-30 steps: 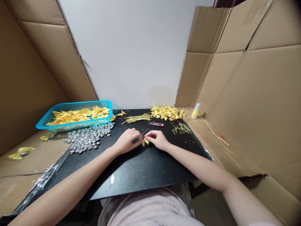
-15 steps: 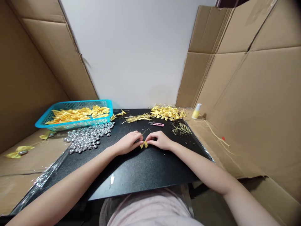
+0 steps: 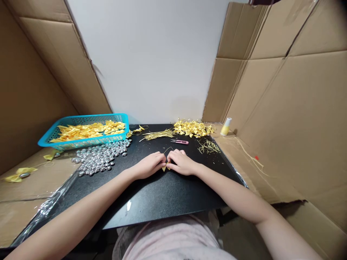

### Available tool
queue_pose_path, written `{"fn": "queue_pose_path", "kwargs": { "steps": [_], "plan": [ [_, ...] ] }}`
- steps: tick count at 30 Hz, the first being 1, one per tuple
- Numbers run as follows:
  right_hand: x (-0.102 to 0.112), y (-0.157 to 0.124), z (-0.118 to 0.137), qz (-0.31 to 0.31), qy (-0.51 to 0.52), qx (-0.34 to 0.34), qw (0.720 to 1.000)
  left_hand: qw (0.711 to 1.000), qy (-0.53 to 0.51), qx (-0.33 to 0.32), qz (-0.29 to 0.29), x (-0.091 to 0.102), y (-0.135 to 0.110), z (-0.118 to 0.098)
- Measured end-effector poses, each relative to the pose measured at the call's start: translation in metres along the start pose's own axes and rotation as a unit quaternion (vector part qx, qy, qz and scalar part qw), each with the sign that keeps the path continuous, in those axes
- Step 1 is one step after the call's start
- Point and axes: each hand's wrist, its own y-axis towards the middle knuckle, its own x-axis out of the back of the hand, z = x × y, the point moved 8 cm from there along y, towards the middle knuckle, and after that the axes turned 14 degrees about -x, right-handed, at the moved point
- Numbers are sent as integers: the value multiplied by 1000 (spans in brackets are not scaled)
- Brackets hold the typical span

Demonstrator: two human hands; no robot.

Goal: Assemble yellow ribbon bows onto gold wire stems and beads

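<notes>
Over the middle of the black tabletop (image 3: 151, 202), my left hand (image 3: 151, 164) and my right hand (image 3: 182, 162) meet, both with closed fingers. Between their fingertips they pinch a small yellow ribbon bow (image 3: 164, 168), whose tips show below the fingers while its middle is hidden. A thin yellow tie (image 3: 167, 149) sticks up and away from the bow, between the hands. Just beyond my right hand lie pink-handled thread snips (image 3: 180, 142). A bundle of gold ties (image 3: 158, 134) rests behind my left hand.
To the left stands a turquoise basket (image 3: 123, 117) of yellow bows, with many silver beads (image 3: 99, 157) in front. At the back right are a heap of yellow bows (image 3: 192, 128), tie scraps (image 3: 208, 146) and a thread spool (image 3: 226, 126). Cardboard walls (image 3: 292, 108) flank the table.
My right hand has moved in closer to my left and its fingers have curled further over the bow, hiding more of it. The view has shifted slightly.
</notes>
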Motion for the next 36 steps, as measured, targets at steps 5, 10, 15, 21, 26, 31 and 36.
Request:
{"fn": "queue_pose_path", "kwargs": {
  "steps": [5, 10, 15, 21, 26, 31, 36],
  "plan": [
    [-1, 1, -2, 3, 1, 35, 999, 1000, -5, 0, 2, -4, -2, 3],
    [2, 0, -1, -10, -8, 55, 998, 1000, 11, -5, 16, -4, -2, 2],
    [1, 0, 2, -9, -31, 62, 998, 999, 18, -12, 24, -3, 1, -2],
    [-4, 0, 3, 27, -45, 48, 997, 998, 34, -16, 43, -6, 3, -5],
    [-13, 2, 2, 89, 26, 20, 995, 994, -94, -33, 33, -9, 4, -13],
    [-13, 5, -1, 94, 134, -3, 987, 971, -235, 22, -25, -8, 3, -8],
    [-12, 7, -1, 69, 184, 13, 980, 945, -322, 27, -56, -8, 3, -8]
  ]
}}
